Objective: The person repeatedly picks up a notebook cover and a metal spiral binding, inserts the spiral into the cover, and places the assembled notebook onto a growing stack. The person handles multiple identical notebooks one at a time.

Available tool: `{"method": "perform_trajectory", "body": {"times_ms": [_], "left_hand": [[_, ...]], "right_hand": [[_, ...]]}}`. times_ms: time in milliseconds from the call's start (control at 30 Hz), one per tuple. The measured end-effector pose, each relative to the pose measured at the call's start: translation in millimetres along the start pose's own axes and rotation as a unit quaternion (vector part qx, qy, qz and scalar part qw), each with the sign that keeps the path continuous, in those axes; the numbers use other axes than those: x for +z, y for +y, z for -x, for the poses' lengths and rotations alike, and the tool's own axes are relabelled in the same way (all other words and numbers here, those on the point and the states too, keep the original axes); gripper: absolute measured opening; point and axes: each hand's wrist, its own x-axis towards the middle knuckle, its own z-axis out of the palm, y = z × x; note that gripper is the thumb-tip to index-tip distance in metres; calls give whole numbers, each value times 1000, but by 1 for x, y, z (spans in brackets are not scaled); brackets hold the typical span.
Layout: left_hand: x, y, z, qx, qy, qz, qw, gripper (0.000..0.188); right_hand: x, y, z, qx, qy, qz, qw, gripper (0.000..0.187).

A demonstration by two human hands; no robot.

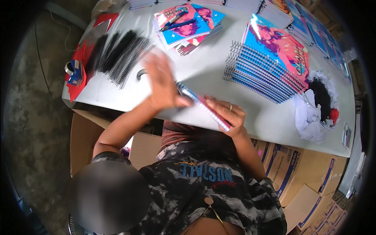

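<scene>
while a white table point(258, 117) spreads across most of the view, brown cardboard boxes point(290, 168) sit at its near edge, to either side of the person's black-and-grey patterned shirt point(164, 188). on the table's right side lies a big stack of spiral-bound notebooks point(270, 51), fanned so that row upon row of wire spines shows below one blue and pink cover. a heap of black coils point(125, 55) lies on the left, with red sheets point(76, 92) beyond it at the table's edge. near the far side rests a smaller pile of illustrated covers point(176, 37), and at the right edge a heap of white striped cloth point(309, 117) holds a black tangle point(322, 98). a single notebook point(203, 107) is held above the near edge, tilted so its page edges show. the right hand point(229, 115) pinches it near its lower end, fingers over the reddish cover. the left hand point(162, 84), blurred, is spread beside the upper end; whether its thumb touches, i cannot tell. a blue tape holder point(77, 74) sits on the red sheets, pens point(184, 24) lie on the smaller pile, and a loose curved coil point(142, 73) is just beside the left hand.
</scene>
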Motion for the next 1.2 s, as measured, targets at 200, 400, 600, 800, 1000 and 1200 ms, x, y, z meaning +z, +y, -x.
{"method": "perform_trajectory", "body": {"times_ms": [200, 400, 600, 800, 1000, 1200], "left_hand": [[-23, -13, -27, 180, 80, -56, 979, 100], [-18, 46, 18, 227, -132, 36, 964, 89], [5, 38, 0, 67, -47, 34, 996, 97], [-5, 34, -33, 144, -28, 31, 989, 84], [-3, 63, -14, 13, -224, 244, 943, 74], [3, 64, -23, 15, -89, 66, 994, 97]], "right_hand": [[-11, -1, -5, 4, -27, -15, 1000, 32], [-8, 5, 1, 3, 11, 7, 1000, 28], [5, 2, -3, -8, -1, -7, 1000, 31], [3, 2, -5, 31, 4, -2, 1000, 41], [8, 3, -5, 69, 27, -29, 997, 41], [21, 8, 7, 86, -32, -15, 996, 48]]}}
